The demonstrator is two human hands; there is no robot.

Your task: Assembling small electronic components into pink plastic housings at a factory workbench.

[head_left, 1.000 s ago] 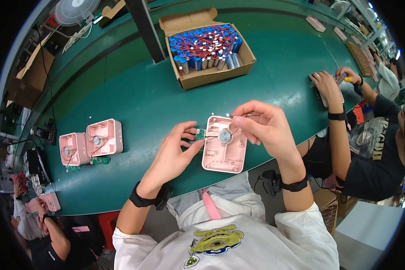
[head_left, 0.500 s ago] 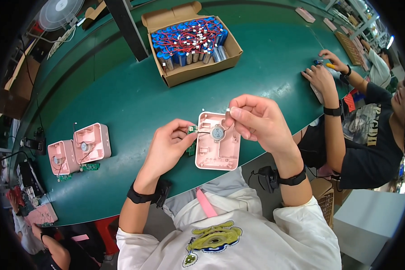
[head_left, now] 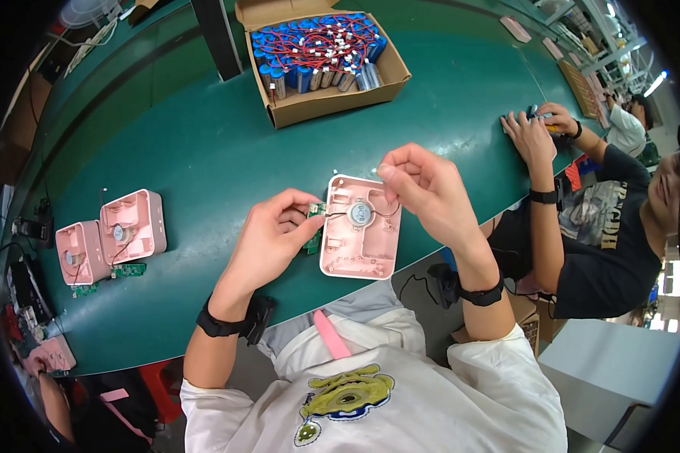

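Observation:
An open pink plastic housing (head_left: 378, 245) lies in front of me, with a round silver speaker (head_left: 360, 214) inside it. Thin dark wires run out of the speaker to both sides. At the housing's left edge, my left hand (head_left: 273, 230) has its thumb and fingers closed on a green circuit board (head_left: 313, 241), partly hidden by the fingers. Over the upper right corner, my right hand (head_left: 425, 185) pinches the end of a speaker wire; a small white connector (head_left: 375, 172) shows by its fingertips.
A cardboard box (head_left: 340, 107) of blue battery packs with red leads stands beyond the housing. Two more pink housings (head_left: 159, 226) with speakers and green boards sit at left. A co-worker's hands (head_left: 533, 136) work at the right; another person's arm shows lower left.
The whole view has shifted slightly, so most things sit further left and higher. Both my hands keep their grips. The co-worker at right has moved their hands a little.

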